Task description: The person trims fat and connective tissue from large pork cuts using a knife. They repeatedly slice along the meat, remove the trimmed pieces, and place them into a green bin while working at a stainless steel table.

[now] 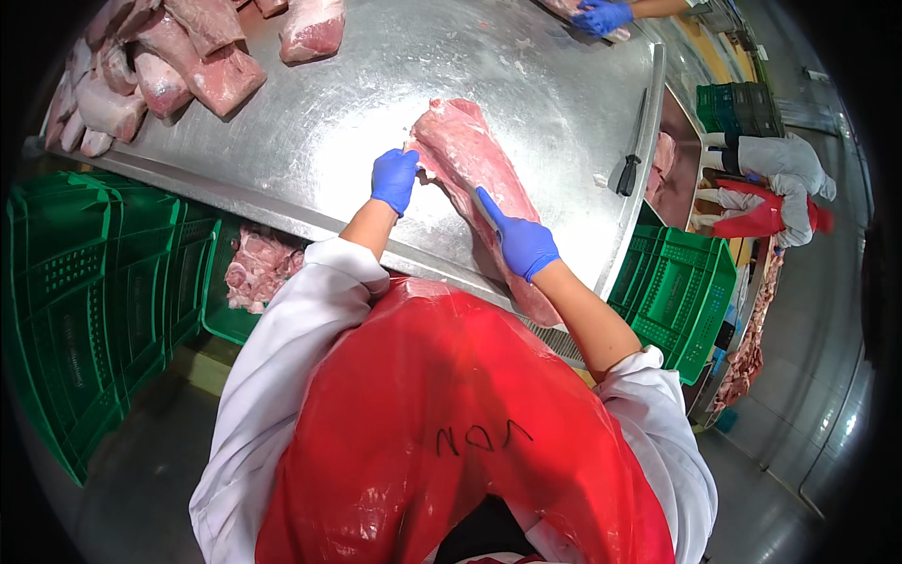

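Observation:
A long slab of pink meat, looking like a pork loin [474, 155], lies slantwise on the steel table [348, 113], its lower end at the table's near edge. My left hand [395, 180], in a blue glove, is closed on a ragged flap along the loin's upper left edge. My right hand [526, 246], also blue-gloved, rests over the loin's lower half, its index finger stretched forward. Under that finger a narrow strip of a knife blade [487, 218] seems to show against the meat; the handle is hidden in my palm.
Several cuts of meat [202, 66] are piled at the far left. A black-handled knife [629, 177] lies by the right rim. Green crates [89, 291] stand left, one holding meat trimmings [261, 268]; another crate [676, 287] stands right. A co-worker's gloved hand [603, 17] works at the far right.

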Available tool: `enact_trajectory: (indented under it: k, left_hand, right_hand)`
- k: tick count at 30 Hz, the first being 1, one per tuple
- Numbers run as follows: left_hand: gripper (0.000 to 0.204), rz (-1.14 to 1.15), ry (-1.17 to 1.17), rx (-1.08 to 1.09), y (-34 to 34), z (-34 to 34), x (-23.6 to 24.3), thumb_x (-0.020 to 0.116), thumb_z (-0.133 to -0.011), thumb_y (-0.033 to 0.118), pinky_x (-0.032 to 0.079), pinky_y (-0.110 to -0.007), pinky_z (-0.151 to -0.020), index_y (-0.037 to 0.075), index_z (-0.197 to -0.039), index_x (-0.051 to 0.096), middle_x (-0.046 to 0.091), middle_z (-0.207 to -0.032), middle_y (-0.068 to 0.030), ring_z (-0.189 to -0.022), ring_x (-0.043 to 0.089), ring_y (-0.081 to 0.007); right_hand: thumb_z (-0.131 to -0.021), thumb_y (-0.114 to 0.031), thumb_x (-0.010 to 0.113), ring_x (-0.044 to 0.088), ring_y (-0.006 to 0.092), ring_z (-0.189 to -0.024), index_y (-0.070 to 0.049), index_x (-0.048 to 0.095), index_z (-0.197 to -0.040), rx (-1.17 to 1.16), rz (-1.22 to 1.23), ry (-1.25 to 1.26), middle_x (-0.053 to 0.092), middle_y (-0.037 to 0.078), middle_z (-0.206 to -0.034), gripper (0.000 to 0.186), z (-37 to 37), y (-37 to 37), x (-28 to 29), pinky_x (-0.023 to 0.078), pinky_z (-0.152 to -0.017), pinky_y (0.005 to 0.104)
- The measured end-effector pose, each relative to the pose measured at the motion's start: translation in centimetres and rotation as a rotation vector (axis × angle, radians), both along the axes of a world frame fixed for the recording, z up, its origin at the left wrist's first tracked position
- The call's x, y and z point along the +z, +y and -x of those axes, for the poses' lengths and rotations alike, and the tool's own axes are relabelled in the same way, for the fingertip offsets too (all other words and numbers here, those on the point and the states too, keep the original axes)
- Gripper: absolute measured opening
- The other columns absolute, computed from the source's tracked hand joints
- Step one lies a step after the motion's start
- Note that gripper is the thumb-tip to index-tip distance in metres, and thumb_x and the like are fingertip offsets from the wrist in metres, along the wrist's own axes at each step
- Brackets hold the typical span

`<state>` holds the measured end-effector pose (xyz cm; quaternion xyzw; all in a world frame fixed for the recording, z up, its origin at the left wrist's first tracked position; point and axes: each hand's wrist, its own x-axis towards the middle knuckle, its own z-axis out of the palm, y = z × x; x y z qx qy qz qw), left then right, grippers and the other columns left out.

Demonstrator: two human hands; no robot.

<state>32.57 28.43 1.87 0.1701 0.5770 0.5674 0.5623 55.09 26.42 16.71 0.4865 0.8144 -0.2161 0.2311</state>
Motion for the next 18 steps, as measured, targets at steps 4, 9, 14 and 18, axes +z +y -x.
enact_trajectory:
  k: [4,9,14,18]
  left_hand:
    - [0.011,-0.13,0.113,-0.09,0.7,-0.6,0.7,0.064,-0.086,0.011,0.049,-0.03,-0.06,0.001,-0.081,0.064,0.063,-0.073,-0.006,-0.063,0.06,-0.0141]
    - [0.016,-0.069,0.017,-0.034,1.0,1.3,0.0,0.065,-0.086,0.012,0.05,-0.03,-0.059,-0.002,-0.08,0.064,0.065,-0.07,-0.0084,-0.063,0.063,-0.0157]
    - [0.014,0.05,0.025,0.033,-0.2,3.4,-1.9,0.061,-0.085,0.011,0.049,-0.03,-0.063,-0.001,-0.078,0.062,0.063,-0.072,-0.0083,-0.065,0.06,-0.0155]
    - [0.013,0.071,0.034,0.001,-0.4,3.5,-0.9,0.061,-0.085,0.011,0.047,-0.029,-0.061,0.001,-0.078,0.062,0.062,-0.072,-0.0064,-0.065,0.058,-0.0142]
  right_hand:
    - [-0.097,-0.016,0.043,0.07,0.0403,-0.085,-0.03,0.01,-0.16,-0.033,-0.066,0.056,0.07,0.024,-0.098,0.072,2.7,0.9,-1.4,0.054,-0.076,0.0497]
    - [-0.092,-0.009,0.049,0.069,0.0419,-0.084,-0.029,0.009,-0.16,-0.086,0.001,0.112,0.069,0.028,-0.101,0.081,-1.8,-4.1,-0.5,0.054,-0.074,0.0514]
    - [-0.091,-0.012,0.054,0.068,0.0426,-0.075,-0.029,0.015,-0.16,-0.094,0.048,0.063,0.068,0.025,-0.085,0.081,-10.7,-11.3,2.3,0.053,-0.067,0.052]
    - [-0.094,-0.017,0.054,0.066,0.043,-0.071,-0.028,0.015,-0.16,-0.108,-0.169,0.447,0.067,0.025,-0.081,0.077,-7.8,-7.2,0.8,0.053,-0.065,0.0522]
